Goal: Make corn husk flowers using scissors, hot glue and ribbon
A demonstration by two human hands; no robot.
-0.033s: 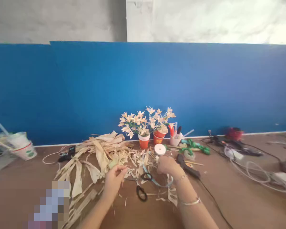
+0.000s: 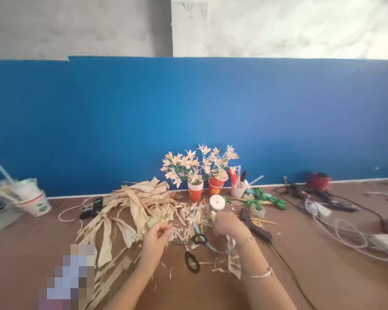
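Left hand (image 2: 155, 243) pinches, right hand (image 2: 228, 224) curls, contents unverifiable, and scissors (image 2: 187, 254) between them could nick fingers if either sweeps inward.

The desk (image 2: 310, 258) was brown and the partition (image 2: 132, 112) a plain blue, with a grey and whitish wall (image 2: 84, 28) above. The husks (image 2: 137, 211) were pale straw, the flowers (image 2: 184, 161) cream over green stems. One cup (image 2: 195, 191) was orange-red with a white rim. The spool (image 2: 217, 202) was white, the scissors' handles (image 2: 192, 261) black, and the tape measure (image 2: 217, 247) light blue.
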